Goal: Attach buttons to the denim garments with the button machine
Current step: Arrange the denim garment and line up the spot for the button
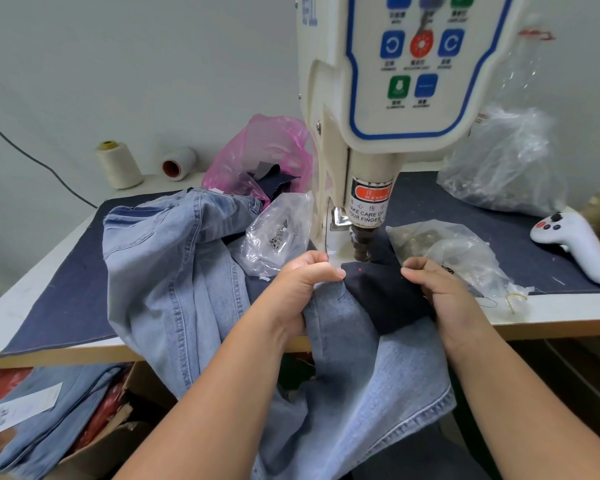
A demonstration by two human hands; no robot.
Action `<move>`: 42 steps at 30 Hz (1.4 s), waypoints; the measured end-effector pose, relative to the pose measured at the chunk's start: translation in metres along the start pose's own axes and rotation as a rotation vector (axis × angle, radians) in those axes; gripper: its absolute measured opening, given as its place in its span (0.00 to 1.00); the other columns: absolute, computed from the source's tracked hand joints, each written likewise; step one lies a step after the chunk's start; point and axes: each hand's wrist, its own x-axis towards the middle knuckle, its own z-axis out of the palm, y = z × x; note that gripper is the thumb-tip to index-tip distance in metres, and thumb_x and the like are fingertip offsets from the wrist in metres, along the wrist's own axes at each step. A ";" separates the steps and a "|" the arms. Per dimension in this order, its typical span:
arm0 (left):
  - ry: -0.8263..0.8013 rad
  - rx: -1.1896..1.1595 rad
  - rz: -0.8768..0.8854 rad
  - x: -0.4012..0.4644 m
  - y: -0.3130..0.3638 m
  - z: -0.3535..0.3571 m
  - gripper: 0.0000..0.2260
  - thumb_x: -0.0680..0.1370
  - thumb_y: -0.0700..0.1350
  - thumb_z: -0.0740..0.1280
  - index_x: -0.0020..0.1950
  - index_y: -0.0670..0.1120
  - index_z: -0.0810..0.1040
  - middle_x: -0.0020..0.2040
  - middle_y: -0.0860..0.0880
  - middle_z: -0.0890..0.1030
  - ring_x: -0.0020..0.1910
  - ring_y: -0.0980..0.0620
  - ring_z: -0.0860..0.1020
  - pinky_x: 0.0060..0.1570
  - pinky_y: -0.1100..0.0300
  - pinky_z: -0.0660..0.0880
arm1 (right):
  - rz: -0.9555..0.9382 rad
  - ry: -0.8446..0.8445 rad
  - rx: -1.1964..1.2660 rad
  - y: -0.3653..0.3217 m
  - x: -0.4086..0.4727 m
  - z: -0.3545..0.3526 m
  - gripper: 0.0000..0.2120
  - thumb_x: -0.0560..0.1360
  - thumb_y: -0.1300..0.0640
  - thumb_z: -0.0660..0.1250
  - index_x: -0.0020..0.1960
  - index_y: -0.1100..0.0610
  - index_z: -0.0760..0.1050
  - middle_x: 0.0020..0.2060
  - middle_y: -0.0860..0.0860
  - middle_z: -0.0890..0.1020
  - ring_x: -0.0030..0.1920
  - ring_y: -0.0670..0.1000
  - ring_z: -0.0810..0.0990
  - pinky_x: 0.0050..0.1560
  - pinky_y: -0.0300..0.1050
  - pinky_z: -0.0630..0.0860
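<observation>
We hold the dark denim piece (385,296) flat under the button machine (361,237). Our left hand (305,282) pinches its left edge, together with the light blue denim garment (174,271). Our right hand (437,289) grips the right edge. We pull it tight so the red light dot (360,270) shows where the button should go. The cloth lies on the surface (66,271), just in front of the punch.

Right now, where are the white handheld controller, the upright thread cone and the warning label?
white handheld controller (576,243), head view, middle of its body.
upright thread cone (118,165), head view, wound thread.
warning label (370,202), head view, label centre.
</observation>
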 end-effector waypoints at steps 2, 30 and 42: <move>0.004 0.003 0.000 0.000 0.000 0.001 0.12 0.74 0.34 0.67 0.38 0.50 0.70 0.36 0.47 0.74 0.33 0.50 0.74 0.34 0.59 0.72 | 0.000 0.001 -0.008 0.000 0.000 0.000 0.13 0.74 0.65 0.65 0.37 0.50 0.78 0.32 0.48 0.81 0.32 0.45 0.80 0.32 0.38 0.76; 0.016 0.011 0.004 -0.008 0.005 0.005 0.12 0.74 0.34 0.66 0.38 0.49 0.69 0.36 0.48 0.75 0.33 0.51 0.75 0.33 0.61 0.73 | 0.003 0.004 -0.020 -0.001 -0.002 0.002 0.13 0.74 0.64 0.66 0.36 0.49 0.80 0.33 0.48 0.82 0.33 0.45 0.81 0.34 0.39 0.77; 0.059 0.169 0.052 -0.018 0.012 0.007 0.08 0.66 0.41 0.69 0.39 0.52 0.75 0.36 0.52 0.73 0.34 0.55 0.72 0.34 0.62 0.70 | -0.095 -0.051 -0.019 -0.006 -0.026 0.013 0.09 0.68 0.64 0.68 0.38 0.50 0.78 0.36 0.49 0.80 0.36 0.46 0.78 0.38 0.40 0.76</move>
